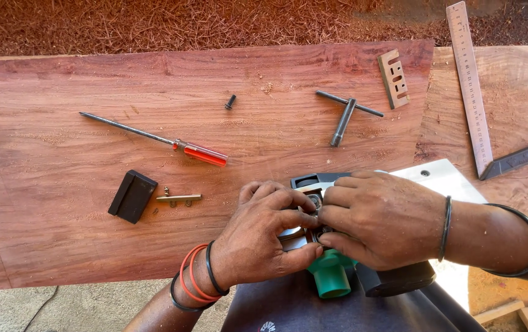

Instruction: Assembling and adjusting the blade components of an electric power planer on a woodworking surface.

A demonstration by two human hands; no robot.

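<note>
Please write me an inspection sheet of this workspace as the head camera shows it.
Surface: reddish wooden plank, dusty, with a second board at the right.
Job's things: power tool with a green spout and metal base, at the plank's near edge.
Clutter: red-handled screwdriver, black bolt, T-shaped wrench, slotted metal plate, black block, small brass part, try square.
Hands: left hand and right hand both pinch small parts on the tool's top; wristbands on both.
Cables: thin cord on the floor.
Surroundings: wood shavings beyond the plank.

Screwdriver (153, 136) lies left of T-wrench (347, 112), both on plank (61, 233).
</note>
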